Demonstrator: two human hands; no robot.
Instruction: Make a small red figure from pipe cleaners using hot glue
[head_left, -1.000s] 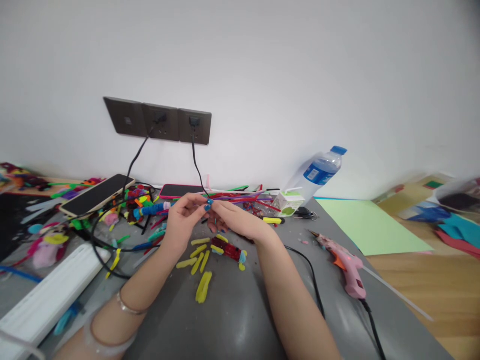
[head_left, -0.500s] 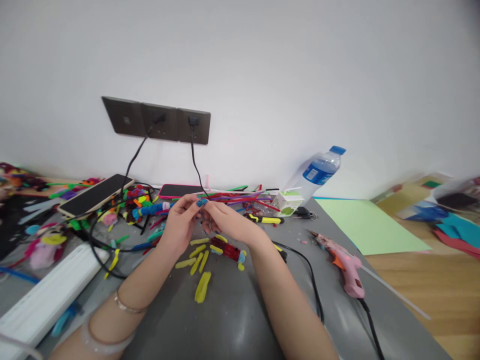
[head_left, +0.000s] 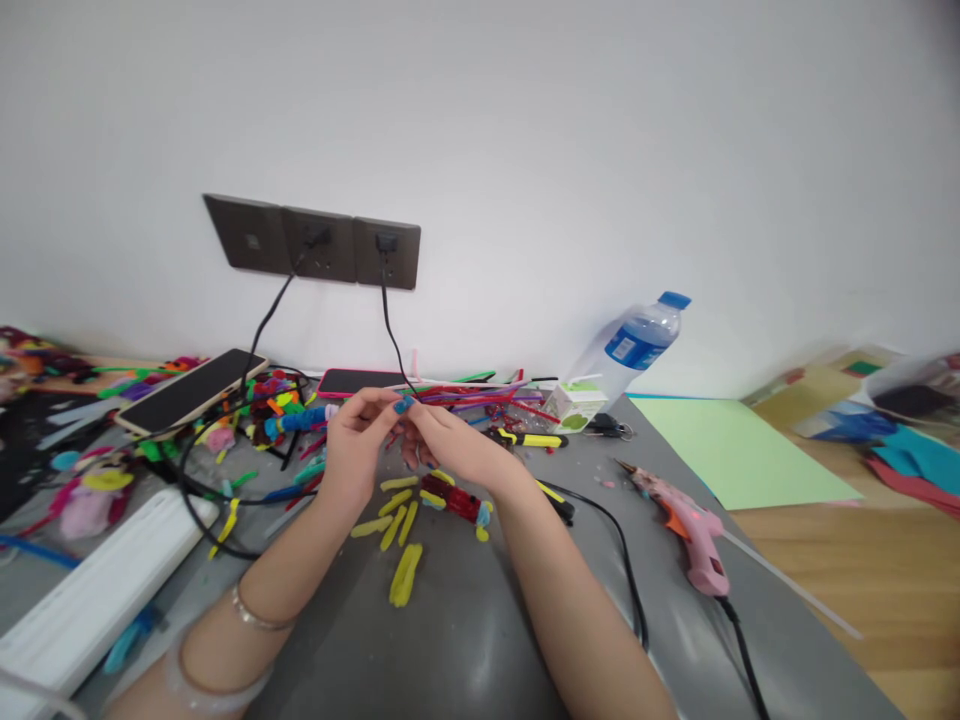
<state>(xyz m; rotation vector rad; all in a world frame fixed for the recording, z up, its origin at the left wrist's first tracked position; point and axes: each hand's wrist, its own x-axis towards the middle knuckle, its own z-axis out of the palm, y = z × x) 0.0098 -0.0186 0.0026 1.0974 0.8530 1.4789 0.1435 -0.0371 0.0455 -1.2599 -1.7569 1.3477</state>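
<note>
My left hand (head_left: 358, 435) and my right hand (head_left: 442, 435) meet above the grey table, fingertips pinched together. Whatever they hold is too small and too hidden by the fingers to name. Just below them lie several short yellow fuzzy pipe-cleaner pieces (head_left: 397, 520), with a larger folded yellow piece (head_left: 406, 575) nearer to me. Beside these, under my right wrist, is a red fuzzy figure (head_left: 459, 500) with light blue and yellow ends.
A pink glue gun (head_left: 694, 530) lies at right with its cord, by a light green sheet (head_left: 739, 450). Behind stand a water bottle (head_left: 641, 345) and small carton (head_left: 576, 403). At left are a white power strip (head_left: 105, 575), a phone (head_left: 195, 390) and colourful pipe-cleaner figures (head_left: 94, 490).
Both hands stay pinched together in nearly the same place. My left forearm and wrist have shifted slightly; the things on the table have not moved.
</note>
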